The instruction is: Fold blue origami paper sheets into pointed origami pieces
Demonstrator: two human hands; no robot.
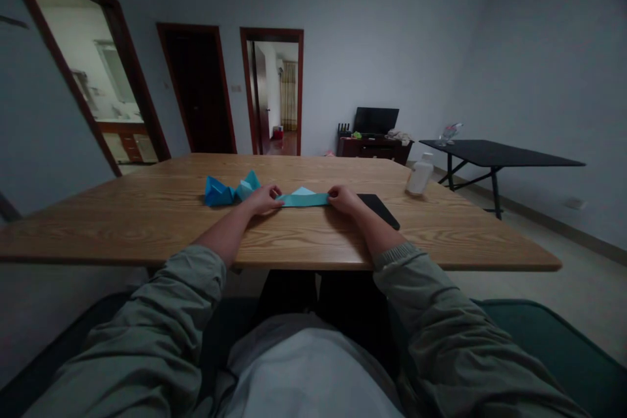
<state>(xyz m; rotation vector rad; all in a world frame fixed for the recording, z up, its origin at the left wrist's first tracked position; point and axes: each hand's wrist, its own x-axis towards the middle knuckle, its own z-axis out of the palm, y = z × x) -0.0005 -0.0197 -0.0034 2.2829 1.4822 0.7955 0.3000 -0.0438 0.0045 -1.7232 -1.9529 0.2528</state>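
Observation:
A folded strip of light blue paper [304,198] lies flat on the wooden table [161,222] in front of me. My left hand [266,199] has its fingers closed, pinching the paper's left end. My right hand [343,198] is closed on the right end. Both hands rest on the tabletop. Just left of my left hand sit two folded paper shapes, one dark blue [218,192] and one lighter teal [248,185].
A black phone [379,209] lies beside my right wrist. A white plastic bottle [420,174] stands at the table's right. Beyond are a black side table [499,155], a TV cabinet [375,144] and open doorways [274,95]. I sit on a green seat [539,339].

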